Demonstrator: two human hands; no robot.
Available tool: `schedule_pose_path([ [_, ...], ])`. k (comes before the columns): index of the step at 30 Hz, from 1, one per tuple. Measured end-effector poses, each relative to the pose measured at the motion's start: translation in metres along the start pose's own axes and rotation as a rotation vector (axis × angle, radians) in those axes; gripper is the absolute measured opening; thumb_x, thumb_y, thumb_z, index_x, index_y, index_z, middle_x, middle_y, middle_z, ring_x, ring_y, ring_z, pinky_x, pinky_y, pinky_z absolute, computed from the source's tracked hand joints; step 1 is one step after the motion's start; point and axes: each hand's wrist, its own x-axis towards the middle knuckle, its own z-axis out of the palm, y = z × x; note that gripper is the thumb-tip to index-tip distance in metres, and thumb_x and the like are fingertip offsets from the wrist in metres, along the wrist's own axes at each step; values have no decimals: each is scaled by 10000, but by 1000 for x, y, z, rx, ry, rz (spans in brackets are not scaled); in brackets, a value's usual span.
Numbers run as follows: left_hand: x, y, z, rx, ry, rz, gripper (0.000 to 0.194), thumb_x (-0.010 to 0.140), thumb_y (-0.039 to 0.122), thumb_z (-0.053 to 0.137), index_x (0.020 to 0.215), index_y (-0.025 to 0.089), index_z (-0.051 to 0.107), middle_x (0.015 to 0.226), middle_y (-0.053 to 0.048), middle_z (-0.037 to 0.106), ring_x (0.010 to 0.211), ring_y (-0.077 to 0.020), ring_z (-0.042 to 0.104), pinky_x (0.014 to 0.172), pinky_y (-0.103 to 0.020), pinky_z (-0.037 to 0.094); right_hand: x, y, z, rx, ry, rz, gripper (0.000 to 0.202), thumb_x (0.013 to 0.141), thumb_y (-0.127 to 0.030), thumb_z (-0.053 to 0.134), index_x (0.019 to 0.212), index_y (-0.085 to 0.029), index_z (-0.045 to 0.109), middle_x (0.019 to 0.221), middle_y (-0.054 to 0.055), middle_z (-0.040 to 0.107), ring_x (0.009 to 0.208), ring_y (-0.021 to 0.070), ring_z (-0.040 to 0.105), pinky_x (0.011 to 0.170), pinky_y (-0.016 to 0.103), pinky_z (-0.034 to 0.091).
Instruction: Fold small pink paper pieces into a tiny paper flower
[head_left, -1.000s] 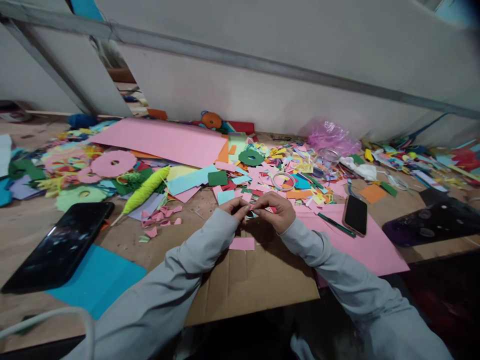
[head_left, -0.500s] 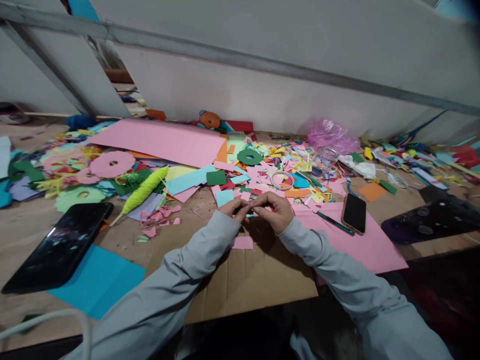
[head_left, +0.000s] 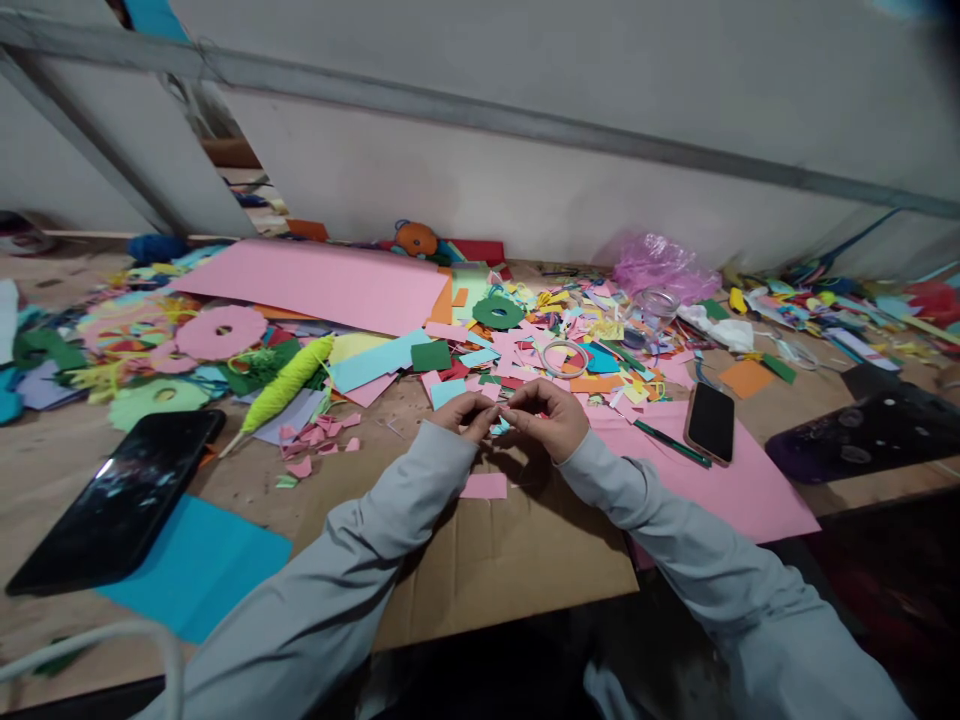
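My left hand [head_left: 466,415] and my right hand [head_left: 549,418] meet above the brown cardboard [head_left: 510,570], fingertips pinched close together. Whatever lies between the fingertips is too small to make out. Just below the hands, a small pink paper strip [head_left: 484,486] rests on the cardboard. Past the fingers spreads a heap of coloured paper scraps, with a roll of tape [head_left: 565,358] in it.
A black tablet [head_left: 116,500] lies on blue paper [head_left: 202,565] at the left, near a yellow-green yarn spindle [head_left: 289,385]. On the right are pink paper [head_left: 742,490], a phone [head_left: 709,422], a green pen [head_left: 671,443] and a dark case [head_left: 862,435].
Both hands stay together in nearly the same place. The fingertips have shifted slightly, and the reddish bit seen between them earlier no longer shows.
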Motion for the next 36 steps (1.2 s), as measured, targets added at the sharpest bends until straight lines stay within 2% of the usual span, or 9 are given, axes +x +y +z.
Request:
schedule_pose_path([
  [4, 0, 1, -2, 50, 23, 50, 141, 726, 325, 638, 730, 186, 615, 677, 10, 583, 549, -98, 505, 557, -231, 426, 1, -2, -1, -6, -27, 70, 286, 686, -421, 735, 752, -164, 628, 667, 6, 628, 581, 109, 545, 564, 251, 453],
  [10, 2, -4, 0, 99, 52, 107, 127, 737, 322, 615, 719, 196, 623, 668, -3, 588, 597, -121, 518, 586, -240, 428, 1, 0, -2, -51, -42, 16, 260, 724, -418, 699, 742, -167, 635, 659, 4, 619, 589, 112, 530, 564, 249, 435],
  [13, 3, -4, 0, 127, 23, 114, 142, 715, 335, 632, 692, 195, 620, 655, -2, 598, 600, -121, 515, 593, -236, 425, 0, 1, -3, -80, -54, -14, 232, 747, -394, 672, 730, -168, 625, 656, 0, 610, 591, 110, 518, 565, 245, 422],
  [18, 1, 1, -1, 91, -53, -9, 206, 735, 391, 612, 749, 187, 579, 623, 23, 571, 535, -104, 496, 530, -224, 395, 0, 1, -4, -132, -55, -59, 184, 761, -346, 643, 721, -169, 608, 669, -2, 598, 610, 116, 506, 575, 248, 405],
  [23, 0, -1, 0, 17, -94, -46, 258, 706, 421, 641, 717, 189, 528, 575, 44, 527, 520, -93, 455, 516, -216, 357, -1, 1, -3, -151, -88, -83, 173, 766, -342, 625, 726, -178, 591, 670, -6, 582, 609, 114, 494, 571, 245, 401],
  [27, 0, -8, 4, -115, -88, -96, 305, 695, 454, 649, 711, 183, 511, 511, 66, 466, 473, -76, 394, 482, -206, 300, -1, 5, -1, -106, -103, -25, 181, 763, -353, 628, 738, -180, 582, 654, -18, 568, 603, 108, 491, 556, 233, 394],
  [31, -1, -6, 6, -227, -115, -172, 299, 706, 446, 638, 693, 178, 505, 492, 61, 484, 432, -65, 408, 453, -193, 304, -1, 4, -2, -45, -136, 23, 224, 770, -392, 637, 740, -178, 578, 653, -20, 573, 589, 105, 497, 552, 233, 406],
  [33, 0, -3, 4, -277, -103, -222, 291, 690, 426, 648, 668, 177, 500, 482, 58, 489, 410, -59, 413, 434, -184, 306, -1, 1, -3, -92, -153, -27, 218, 790, -393, 628, 775, -178, 598, 690, -7, 599, 613, 112, 522, 577, 245, 429],
  [36, 5, -3, 2, -315, -85, -309, 302, 640, 410, 672, 623, 176, 482, 444, 59, 479, 353, -48, 384, 387, -174, 272, 0, -4, -7, -224, -126, -230, 158, 814, -333, 621, 888, -195, 634, 815, 32, 643, 712, 139, 577, 654, 275, 477],
])
